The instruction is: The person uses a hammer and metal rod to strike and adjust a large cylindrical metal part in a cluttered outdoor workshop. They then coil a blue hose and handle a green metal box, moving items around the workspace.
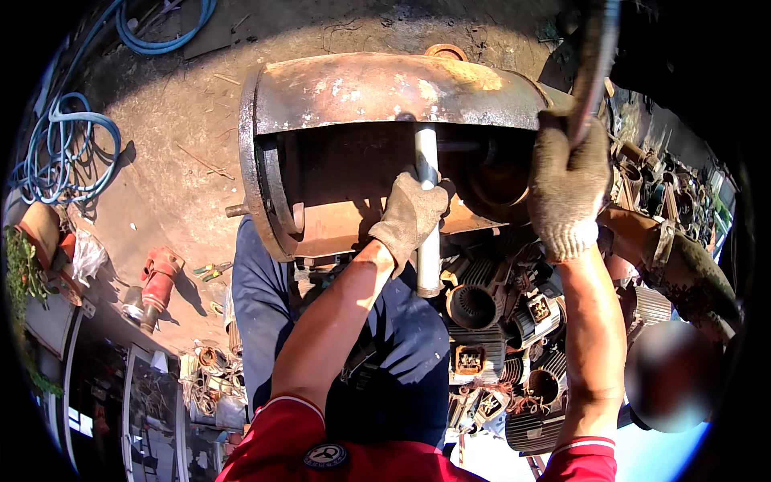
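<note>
A large rusty metal cylinder casing (361,88), open on the side toward me, lies across the front of my legs. My left hand (412,210), in a worn work glove, is closed around a silvery metal bar (428,249). The bar stands roughly upright in the view, its far end at the edge of the casing's opening. To the right, my gloved right hand (569,189) is raised near the casing's right end. It grips a long tool (596,64), smeared by motion, whose head I cannot make out. The casing's inside is mostly in dark shadow.
Several scrap motor housings (474,305) are heaped at the right. Another person's patterned sleeve (691,273) reaches in there. Coiled blue hose (64,153), a red tool (161,277) and pliers (210,271) lie on the dirt ground at the left.
</note>
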{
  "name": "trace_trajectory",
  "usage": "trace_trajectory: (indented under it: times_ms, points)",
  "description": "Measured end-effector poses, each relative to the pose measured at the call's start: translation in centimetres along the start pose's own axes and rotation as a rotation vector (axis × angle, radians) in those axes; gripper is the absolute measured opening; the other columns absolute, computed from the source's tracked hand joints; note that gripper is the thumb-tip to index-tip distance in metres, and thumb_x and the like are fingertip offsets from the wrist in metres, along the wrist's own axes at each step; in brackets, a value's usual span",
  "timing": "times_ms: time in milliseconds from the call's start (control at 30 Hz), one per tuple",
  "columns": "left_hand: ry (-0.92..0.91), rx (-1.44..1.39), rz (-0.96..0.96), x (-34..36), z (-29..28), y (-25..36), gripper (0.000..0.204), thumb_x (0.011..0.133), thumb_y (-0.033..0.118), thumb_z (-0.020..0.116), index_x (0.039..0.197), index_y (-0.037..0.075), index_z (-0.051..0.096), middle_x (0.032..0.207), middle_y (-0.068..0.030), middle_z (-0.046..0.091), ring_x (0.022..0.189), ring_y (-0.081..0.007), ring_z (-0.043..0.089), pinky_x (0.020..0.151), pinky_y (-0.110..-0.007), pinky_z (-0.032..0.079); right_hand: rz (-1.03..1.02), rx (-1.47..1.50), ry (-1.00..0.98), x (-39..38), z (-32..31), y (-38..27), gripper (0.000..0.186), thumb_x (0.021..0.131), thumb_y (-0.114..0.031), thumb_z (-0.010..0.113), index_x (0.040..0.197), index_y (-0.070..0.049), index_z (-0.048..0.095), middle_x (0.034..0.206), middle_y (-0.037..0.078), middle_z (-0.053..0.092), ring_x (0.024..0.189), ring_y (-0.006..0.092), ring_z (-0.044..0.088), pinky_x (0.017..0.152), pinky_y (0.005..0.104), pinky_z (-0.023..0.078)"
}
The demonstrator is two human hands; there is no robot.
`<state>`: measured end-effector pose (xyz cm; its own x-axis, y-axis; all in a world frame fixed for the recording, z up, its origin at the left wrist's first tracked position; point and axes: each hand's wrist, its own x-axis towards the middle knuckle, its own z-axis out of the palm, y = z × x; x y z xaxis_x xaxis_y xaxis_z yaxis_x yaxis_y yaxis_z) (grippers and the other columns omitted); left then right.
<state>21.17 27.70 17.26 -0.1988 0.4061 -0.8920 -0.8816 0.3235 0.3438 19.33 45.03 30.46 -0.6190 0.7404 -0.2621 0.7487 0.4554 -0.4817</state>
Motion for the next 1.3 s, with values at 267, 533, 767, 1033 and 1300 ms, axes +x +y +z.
trace_trajectory:
  times_ms: [267,533,767,1033,1300]
  points:
    - [0.074,-0.21,-0.159,-4.7,-4.2,-2.5,0.023,0.091,0.012,0.07,0.104,0.001,0.054,0.076,-0.005,0.059,0.06,-0.0119,0.057,0.053,-0.03,0.051,0.236,-0.027,-0.309,0.3,-1.5,-3.6,0.031,0.101,-0.022,0.068,0.122,-0.001,0.062,0.085,0.006,0.064,0.068,0.011,0.059,0.065,0.0268,0.051]
    - [0.177,-0.147,0.053,-6.5,-7.3,1.2,0.024,0.093,0.011,0.069,0.11,0.0,0.058,0.083,-0.0054,0.061,0.062,-0.0122,0.059,0.054,-0.028,0.049,-0.309,0.273,0.108,0.3,-2.4,-9.1,0.03,0.097,-0.013,0.069,0.123,0.001,0.064,0.071,0.0,0.057,0.061,0.0063,0.053,0.058,0.0221,0.045]
    - [0.251,-0.106,-0.115,-5.7,-9.7,-4.8,0.022,0.086,0.012,0.074,0.094,0.001,0.057,0.068,-0.0062,0.061,0.053,-0.0165,0.059,0.047,-0.033,0.047,0.058,0.024,-0.564,-2.1,3.2,-10.5,0.029,0.095,-0.024,0.074,0.11,0.0,0.065,0.078,0.015,0.067,0.07,0.0225,0.065,0.067,0.038,0.053]
    - [0.164,-0.241,0.033,-8.8,-8.4,0.2,0.027,0.089,0.01,0.072,0.107,0.0,0.054,0.078,-0.0061,0.061,0.059,-0.015,0.062,0.052,-0.029,0.051,-0.202,0.529,-0.088,-2.5,-2.2,-8.7,0.031,0.101,-0.009,0.058,0.131,-0.002,0.06,0.078,0.002,0.054,0.064,0.011,0.049,0.059,0.0247,0.045]
    - [0.186,0.01,-0.047,-8.2,-11.6,-1.6,0.03,0.091,0.018,0.076,0.109,-0.001,0.059,0.073,-0.0048,0.062,0.056,-0.0137,0.059,0.048,-0.03,0.048,-0.241,-0.038,-0.252,-6.0,0.5,-11.3,0.019,0.097,-0.011,0.066,0.111,0.001,0.064,0.083,0.004,0.062,0.068,0.013,0.056,0.064,0.0268,0.047]
